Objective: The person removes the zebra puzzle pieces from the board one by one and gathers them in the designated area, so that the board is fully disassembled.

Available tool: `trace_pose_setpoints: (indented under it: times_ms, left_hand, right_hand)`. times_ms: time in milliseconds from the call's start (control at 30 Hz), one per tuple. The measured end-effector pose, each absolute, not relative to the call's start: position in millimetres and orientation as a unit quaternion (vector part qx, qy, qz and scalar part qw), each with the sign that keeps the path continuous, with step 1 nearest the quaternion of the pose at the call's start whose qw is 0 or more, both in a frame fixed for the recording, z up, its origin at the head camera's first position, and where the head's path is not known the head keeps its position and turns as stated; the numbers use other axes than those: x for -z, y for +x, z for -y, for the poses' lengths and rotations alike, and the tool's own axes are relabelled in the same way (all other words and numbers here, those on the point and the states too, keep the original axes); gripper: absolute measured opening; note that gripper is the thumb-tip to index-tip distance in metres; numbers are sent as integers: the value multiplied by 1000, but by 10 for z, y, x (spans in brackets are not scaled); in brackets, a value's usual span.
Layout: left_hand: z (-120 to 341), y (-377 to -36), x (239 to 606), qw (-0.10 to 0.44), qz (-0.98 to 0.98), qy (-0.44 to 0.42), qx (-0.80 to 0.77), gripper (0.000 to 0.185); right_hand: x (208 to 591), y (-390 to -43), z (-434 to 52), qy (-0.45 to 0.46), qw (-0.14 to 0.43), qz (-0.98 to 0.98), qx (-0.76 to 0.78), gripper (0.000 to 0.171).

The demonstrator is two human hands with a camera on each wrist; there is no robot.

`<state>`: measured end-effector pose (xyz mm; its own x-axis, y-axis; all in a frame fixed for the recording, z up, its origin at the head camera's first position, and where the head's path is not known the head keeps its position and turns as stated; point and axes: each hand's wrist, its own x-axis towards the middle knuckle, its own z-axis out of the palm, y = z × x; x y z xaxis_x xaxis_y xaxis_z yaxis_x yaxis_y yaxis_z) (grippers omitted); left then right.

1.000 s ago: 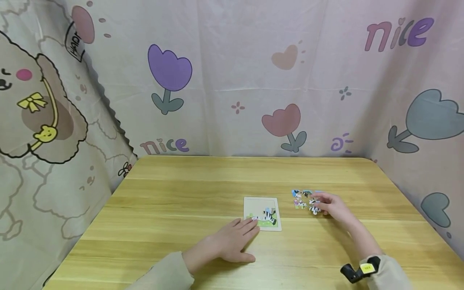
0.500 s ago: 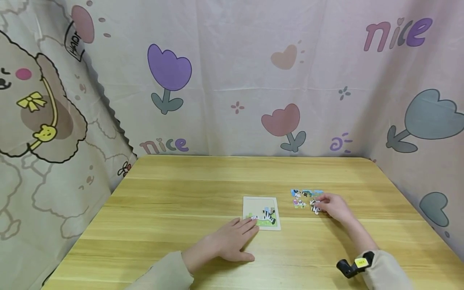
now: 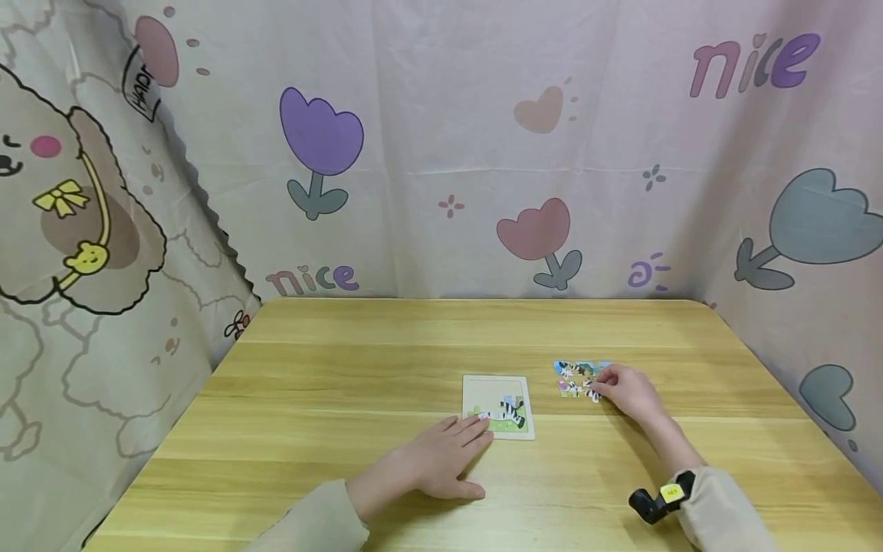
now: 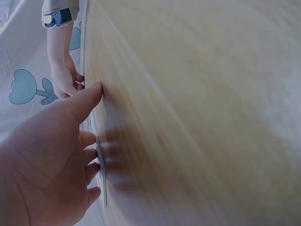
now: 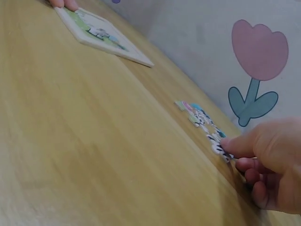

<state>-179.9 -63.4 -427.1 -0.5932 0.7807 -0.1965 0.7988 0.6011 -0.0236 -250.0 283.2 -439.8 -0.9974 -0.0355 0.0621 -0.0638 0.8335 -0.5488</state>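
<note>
A small pale puzzle board point(image 3: 498, 406) lies on the wooden table point(image 3: 345, 368), with zebra-and-grass pieces point(image 3: 509, 414) set in its lower part. My left hand point(image 3: 448, 454) lies flat on the table, and its straight fingertips touch the board's near left corner. To the right sits a cluster of loose colourful pieces point(image 3: 576, 376). My right hand point(image 3: 624, 389) is at that cluster's right edge with its fingers curled. In the right wrist view its fingertips point(image 5: 231, 145) pinch a zebra-patterned piece point(image 5: 220, 149) low on the table. The board point(image 5: 101, 35) lies further back.
Patterned cloth walls point(image 3: 483, 153) close in the table at the back, left and right. A black wrist-worn camera point(image 3: 651, 502) sits on my right sleeve. The table's near edge runs below my forearms.
My right hand has slid the zebra piece slightly left and back, closer to the other loose pieces. The left hand and the board have stayed put.
</note>
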Motion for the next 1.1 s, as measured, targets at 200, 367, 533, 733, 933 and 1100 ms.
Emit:
trace_pose_setpoints:
  times_ms: [200, 367, 533, 733, 933, 1100]
  left_hand:
    - [630, -1797, 4264, 81, -891, 443, 57, 78]
    - [631, -1792, 4263, 78, -890, 446, 57, 78]
    - [634, -1791, 4267, 79, -889, 447, 53, 78]
    - [643, -1790, 4265, 71, -889, 449, 53, 78]
    - [633, -1790, 4265, 69, -889, 449, 57, 78]
    - [590, -1786, 4256, 77, -889, 448, 54, 79]
  right_hand:
    - [4409, -2492, -2821, 26, 39, 959, -279, 24]
    - [4437, -2491, -2834, 22, 44, 956, -288, 23]
    - [4438, -2475, -2851, 31, 52, 948, -312, 24]
    - [4313, -2456, -2699, 44, 38, 937, -345, 28]
    - [4211, -2456, -2399, 74, 26, 911, -405, 38]
    - [4246, -2467, -2156, 113, 7, 891, -439, 45]
